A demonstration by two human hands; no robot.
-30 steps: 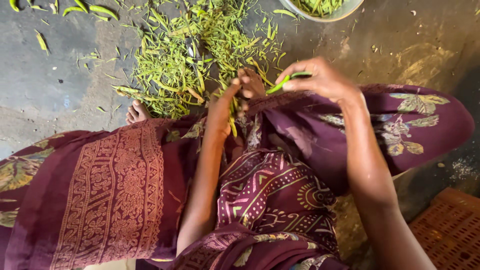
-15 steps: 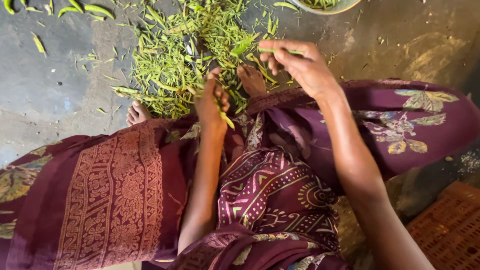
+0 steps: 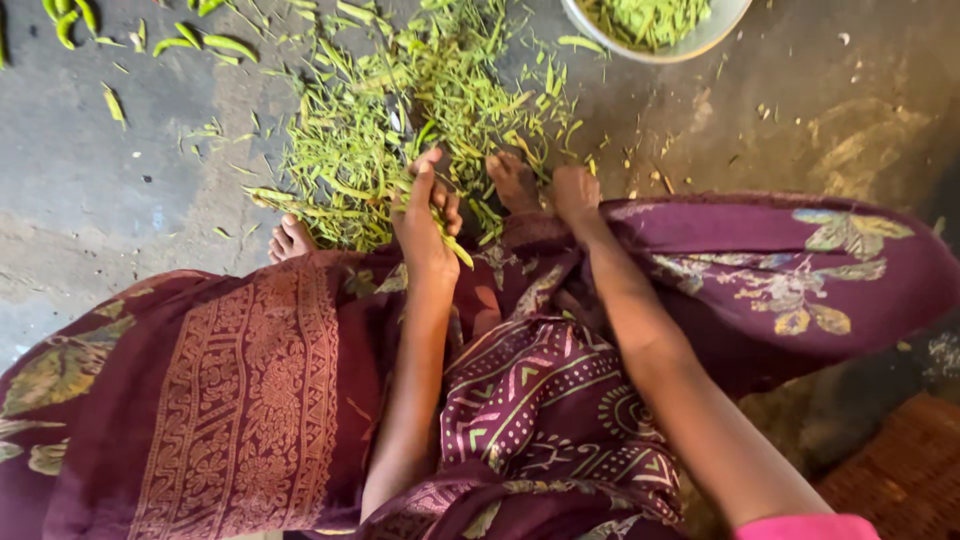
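Note:
A heap of green bean trimmings and pod strips (image 3: 420,110) lies on the grey floor in front of me. My left hand (image 3: 428,210) rests at the heap's near edge, fingers curled around a thin green-yellow pod piece (image 3: 458,250) that sticks out below the palm. My right hand (image 3: 575,192) is lowered onto the fold of my maroon patterned cloth (image 3: 240,400), fingers curled under; whether it holds anything is hidden. My toes (image 3: 512,178) show between the hands, and another foot (image 3: 292,238) peeks out at the left.
A pale bowl (image 3: 690,42) with chopped green pieces sits at the top right. Whole green pods (image 3: 210,42) lie scattered at the top left. A brown woven mat (image 3: 900,480) shows at the bottom right corner.
My right hand has dropped from over the heap down to the cloth at my knee; the green pod it held a second ago is no longer visible. My left hand stayed at the heap's edge.

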